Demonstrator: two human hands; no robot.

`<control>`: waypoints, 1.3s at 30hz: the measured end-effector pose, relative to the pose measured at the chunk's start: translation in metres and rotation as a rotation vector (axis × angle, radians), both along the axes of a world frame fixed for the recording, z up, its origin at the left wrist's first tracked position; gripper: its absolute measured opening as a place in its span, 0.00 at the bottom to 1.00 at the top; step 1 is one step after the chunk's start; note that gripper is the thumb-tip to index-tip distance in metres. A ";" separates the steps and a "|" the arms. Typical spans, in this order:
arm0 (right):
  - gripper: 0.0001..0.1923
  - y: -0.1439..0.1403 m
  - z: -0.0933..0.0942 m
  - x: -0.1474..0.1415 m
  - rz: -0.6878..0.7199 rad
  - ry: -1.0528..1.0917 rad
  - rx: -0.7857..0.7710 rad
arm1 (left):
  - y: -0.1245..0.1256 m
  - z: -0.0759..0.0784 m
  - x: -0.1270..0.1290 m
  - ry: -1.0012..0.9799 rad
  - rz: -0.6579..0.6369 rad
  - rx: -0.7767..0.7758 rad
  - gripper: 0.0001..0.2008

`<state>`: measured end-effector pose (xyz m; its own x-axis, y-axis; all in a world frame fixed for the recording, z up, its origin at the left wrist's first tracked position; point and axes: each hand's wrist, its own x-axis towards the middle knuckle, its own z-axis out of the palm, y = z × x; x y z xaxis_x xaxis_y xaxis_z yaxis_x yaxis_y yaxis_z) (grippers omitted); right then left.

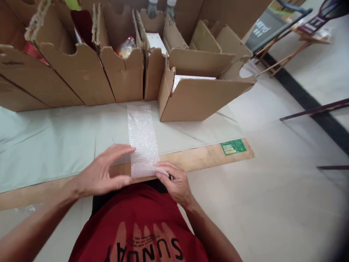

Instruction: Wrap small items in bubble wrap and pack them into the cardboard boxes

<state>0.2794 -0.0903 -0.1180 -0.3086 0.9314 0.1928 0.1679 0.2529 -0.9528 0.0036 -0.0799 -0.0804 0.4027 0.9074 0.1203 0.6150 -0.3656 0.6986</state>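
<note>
Bubble wrap strip [143, 140], light, soft and probably slippery, is lying across the tabletop's near edge; left hand [102, 173] is pressing beside it, fingers spread, while right hand [176, 182] is pinching its near end, the best hold.

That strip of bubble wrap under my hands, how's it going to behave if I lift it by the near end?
The bubble wrap strip is thin and see-through, so probably floppy and very light; it would likely droop and trail. It lies flat on the smooth pale sheet, so it may slide easily. The left hand and right hand press its near end.
</note>
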 end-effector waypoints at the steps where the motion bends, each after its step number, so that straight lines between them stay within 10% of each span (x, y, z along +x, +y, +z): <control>1: 0.05 0.006 0.001 -0.002 0.010 -0.020 -0.040 | -0.014 -0.002 0.009 -0.019 0.035 -0.044 0.31; 8: 0.23 0.024 -0.006 -0.006 -0.209 -0.221 0.078 | -0.016 -0.029 0.053 0.047 0.512 -0.033 0.28; 16: 0.15 0.016 -0.006 0.000 0.094 -0.556 0.607 | -0.009 -0.043 0.048 0.206 0.479 0.142 0.29; 27: 0.10 0.035 -0.001 -0.007 0.071 -0.347 0.280 | -0.028 -0.031 0.042 0.046 0.282 0.279 0.20; 32: 0.14 0.034 0.005 -0.002 -0.109 -0.431 0.518 | -0.010 -0.042 0.048 0.107 0.382 0.294 0.15; 39: 0.14 0.045 -0.003 -0.004 0.174 -0.625 0.585 | -0.009 -0.043 0.042 0.069 0.395 0.228 0.18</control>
